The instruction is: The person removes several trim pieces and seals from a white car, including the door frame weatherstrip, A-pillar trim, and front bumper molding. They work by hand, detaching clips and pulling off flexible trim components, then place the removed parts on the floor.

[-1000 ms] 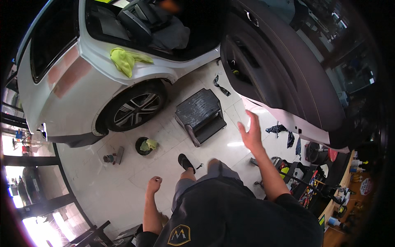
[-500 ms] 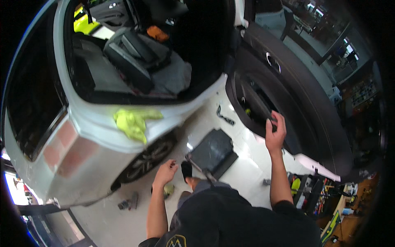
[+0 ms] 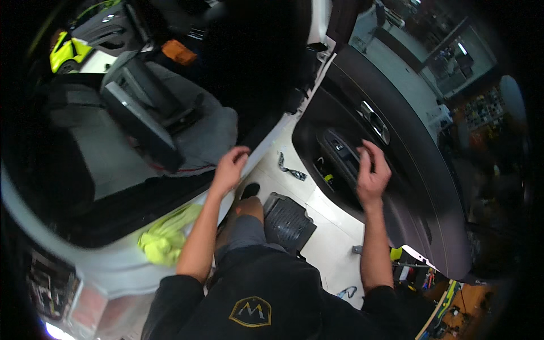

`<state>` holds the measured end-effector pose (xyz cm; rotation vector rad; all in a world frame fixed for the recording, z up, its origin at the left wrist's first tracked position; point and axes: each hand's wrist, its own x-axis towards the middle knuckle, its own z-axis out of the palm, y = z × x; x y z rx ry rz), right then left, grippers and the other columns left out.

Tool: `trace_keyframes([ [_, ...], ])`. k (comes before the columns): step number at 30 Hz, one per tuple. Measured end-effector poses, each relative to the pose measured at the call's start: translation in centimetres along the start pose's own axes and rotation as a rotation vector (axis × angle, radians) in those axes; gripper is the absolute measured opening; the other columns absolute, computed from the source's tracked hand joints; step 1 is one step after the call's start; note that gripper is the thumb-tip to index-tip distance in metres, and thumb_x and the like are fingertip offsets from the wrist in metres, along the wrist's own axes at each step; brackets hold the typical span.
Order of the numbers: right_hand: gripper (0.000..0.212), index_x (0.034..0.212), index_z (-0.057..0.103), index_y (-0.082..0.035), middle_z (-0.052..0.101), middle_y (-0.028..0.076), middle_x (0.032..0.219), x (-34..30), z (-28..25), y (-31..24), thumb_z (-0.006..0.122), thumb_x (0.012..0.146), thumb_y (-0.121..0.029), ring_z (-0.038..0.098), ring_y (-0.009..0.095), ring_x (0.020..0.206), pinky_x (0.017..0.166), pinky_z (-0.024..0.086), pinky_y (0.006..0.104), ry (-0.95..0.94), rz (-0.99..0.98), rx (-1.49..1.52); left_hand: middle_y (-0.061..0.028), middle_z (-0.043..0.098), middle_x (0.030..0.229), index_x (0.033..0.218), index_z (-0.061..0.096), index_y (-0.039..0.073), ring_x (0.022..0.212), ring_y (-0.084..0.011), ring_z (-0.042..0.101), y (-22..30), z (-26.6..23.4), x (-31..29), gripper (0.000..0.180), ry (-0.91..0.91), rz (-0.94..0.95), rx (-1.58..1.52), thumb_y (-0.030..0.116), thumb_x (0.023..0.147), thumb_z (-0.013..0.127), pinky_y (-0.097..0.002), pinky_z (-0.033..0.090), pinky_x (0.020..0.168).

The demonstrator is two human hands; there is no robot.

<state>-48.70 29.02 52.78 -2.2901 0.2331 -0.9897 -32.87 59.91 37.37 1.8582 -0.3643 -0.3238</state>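
Observation:
My left hand (image 3: 230,170) hangs over the white door sill of the car (image 3: 271,137), fingers loosely bent and nothing visible in them. Over the open door's dark inner panel (image 3: 413,164), my right hand (image 3: 373,174) is raised with thumb and fingers apart and holds nothing. It is nearest to the armrest with the window switch (image 3: 338,145), below the chrome door handle (image 3: 375,122); whether it touches the panel I cannot tell. A yellow-green cloth (image 3: 164,237) is draped on the white bodywork beside my left forearm.
A grey seat (image 3: 192,124) with its back folded and an orange cloth (image 3: 179,52) are inside the car. On the floor lie a dark mat-like panel (image 3: 289,221) near my leg and a crumpled dark strip (image 3: 291,169). Tools fill a case (image 3: 416,272) at the lower right.
I have moved forward into the doorway, closer to the seat and door. My left hand has risen from beside the wheel to the sill; my right hand stays by the door panel.

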Motion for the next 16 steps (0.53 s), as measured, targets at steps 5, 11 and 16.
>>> trace_keyframes([
  [5,0.026,0.119,0.061,0.003,0.069,0.013,0.099,10.6,10.6,0.6,0.051,0.096,-0.005,0.066,0.019,0.093,0.086,0.051,0.0315,0.006,0.082,0.208,-0.0084,0.069,0.110,0.121,0.064,0.003,0.098,-0.0159,0.063,1.1,1.9,18.5,0.027,0.071,0.026,-0.209,0.016,0.099,0.057,-0.0311,0.050,0.085],
  [11,0.038,0.133,0.052,0.003,0.058,0.017,0.130,27.1,20.5,0.6,0.050,0.096,-0.004,0.057,0.023,0.117,0.101,0.044,0.0352,0.099,-0.111,0.198,-0.0119,0.069,0.110,0.128,0.062,0.007,0.099,-0.0190,0.065,3.2,9.0,35.8,0.032,0.206,0.104,-0.431,0.025,0.103,0.051,-0.0330,0.050,0.086],
  [16,0.043,0.140,0.043,0.003,0.047,0.019,0.143,39.5,28.7,1.0,0.047,0.098,-0.006,0.045,0.028,0.134,0.109,0.040,0.0399,0.452,-0.298,0.293,-0.0134,0.064,0.124,0.131,0.059,0.010,0.115,-0.0224,0.060,2.3,7.0,47.6,0.037,0.209,0.059,-0.557,0.032,0.105,0.047,-0.0355,0.045,0.099],
])
